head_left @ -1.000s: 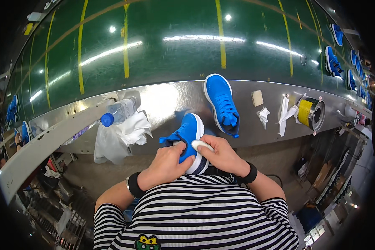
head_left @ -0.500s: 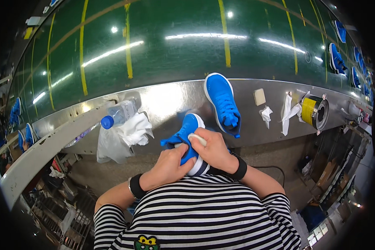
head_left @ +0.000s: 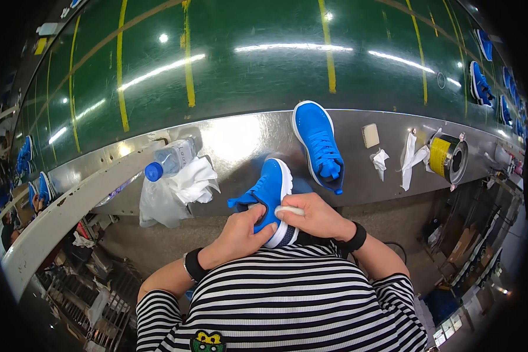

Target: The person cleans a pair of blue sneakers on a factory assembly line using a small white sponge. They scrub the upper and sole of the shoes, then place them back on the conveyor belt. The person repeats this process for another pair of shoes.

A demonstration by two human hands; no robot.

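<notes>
A blue sneaker with a white sole (head_left: 271,189) is held against my body, toe pointing away over the metal ledge (head_left: 234,138). My left hand (head_left: 240,233) grips its near side by the heel. My right hand (head_left: 314,216) presses a small white piece (head_left: 290,210) onto the shoe's side. A second blue sneaker (head_left: 319,144) lies on the ledge just beyond, to the right, untouched.
A crumpled white cloth (head_left: 176,190) and a clear bottle with a blue cap (head_left: 169,158) lie left on the ledge. To the right are a small tan block (head_left: 370,135), white rags (head_left: 412,157) and a yellow can (head_left: 447,157). More blue shoes (head_left: 480,82) ride the green belt (head_left: 264,64).
Both hands and the held sneaker have shifted slightly; the right hand's white piece now lies lower along the shoe's side. The other shoe has not moved.
</notes>
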